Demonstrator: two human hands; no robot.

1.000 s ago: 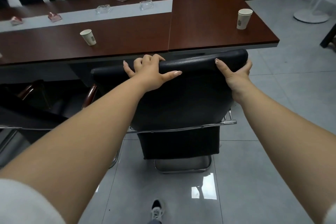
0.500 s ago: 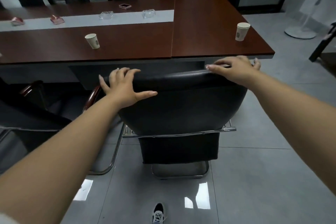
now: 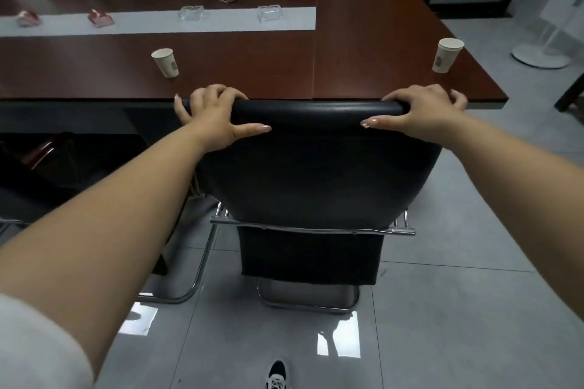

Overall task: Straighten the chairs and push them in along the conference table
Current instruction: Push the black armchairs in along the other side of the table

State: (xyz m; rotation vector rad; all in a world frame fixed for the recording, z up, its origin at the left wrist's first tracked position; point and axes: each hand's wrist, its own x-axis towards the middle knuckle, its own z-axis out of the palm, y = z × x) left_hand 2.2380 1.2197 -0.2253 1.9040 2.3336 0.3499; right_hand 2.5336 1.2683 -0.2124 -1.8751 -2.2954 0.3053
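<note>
Head view shows you the table (image 3: 221,73) first: a long dark-red conference top running left to right across the far half of the scene, its near edge level with your hands. It reads as heavy and fixed, so treat that edge as the stop you push against.

Next is the chair (image 3: 316,174), black and padded, on a chrome sled frame, standing square in front of you with its back toward you and its top edge right at the table's near edge. Judge it moderately light: the tube frame should slide on the glossy tiles rather than roll, and it may catch at a grout line. The back cushion looks soft and a little slick, so hold it where the top roll is firmest. A second chair (image 3: 47,167) sits in shadow to the left, its frame just beside this one's; watch that the two frames don't hook together.

Your left hand (image 3: 215,117) is curled over the left end of the top roll, fingers wrapped over the far side, thumb stretched along the near face. Your right hand (image 3: 423,112) does the same at the right end. That wide, even grip suits a straight push.

Two paper cups stand on the table, a left cup (image 3: 166,62) and a right cup (image 3: 446,54) near the corner. Each carries a printed mark too small to read. No other writing is legible.
</note>
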